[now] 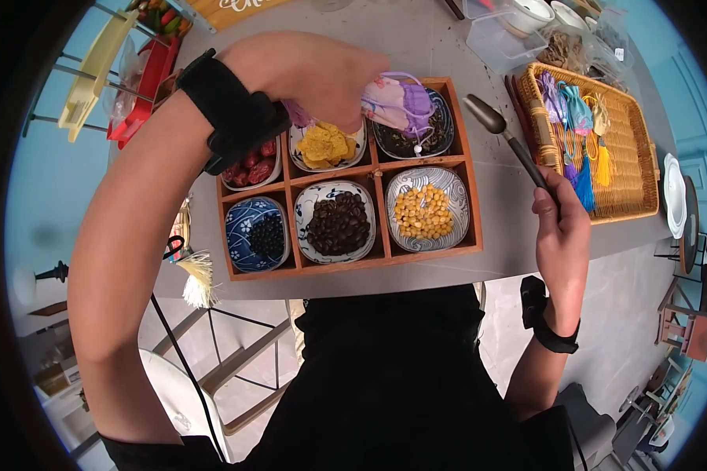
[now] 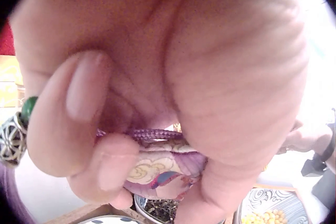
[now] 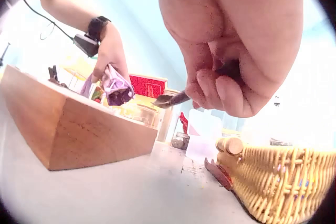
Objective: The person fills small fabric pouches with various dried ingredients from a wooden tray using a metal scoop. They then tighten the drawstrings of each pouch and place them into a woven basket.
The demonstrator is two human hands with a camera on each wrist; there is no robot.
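Note:
My left hand (image 1: pixel 314 74) grips a small purple and pink patterned pouch (image 1: pixel 401 106) above the dish of dark dried leaves (image 1: pixel 416 145) at the box's far right. In the right wrist view the pouch (image 3: pixel 117 90) hangs tilted, its dark opening toward the scoop. My right hand (image 1: pixel 564 224) holds the dark handle of a small metal scoop (image 1: pixel 489 118), to the right of the wooden box (image 1: pixel 353 267). Fingers and a purple cord (image 2: pixel 157 133) fill the left wrist view. Whether the scoop carries anything, I cannot tell.
Other dishes hold red dates (image 1: pixel 258 169), yellow flakes (image 1: pixel 326 147), black beans (image 1: pixel 267 235), dark brown beans (image 1: pixel 338 225) and yellow kernels (image 1: pixel 423 212). A wicker basket (image 1: pixel 628 208) with tasselled pouches stands right. Behind are a clear plastic box (image 1: pixel 499 47) and bowls.

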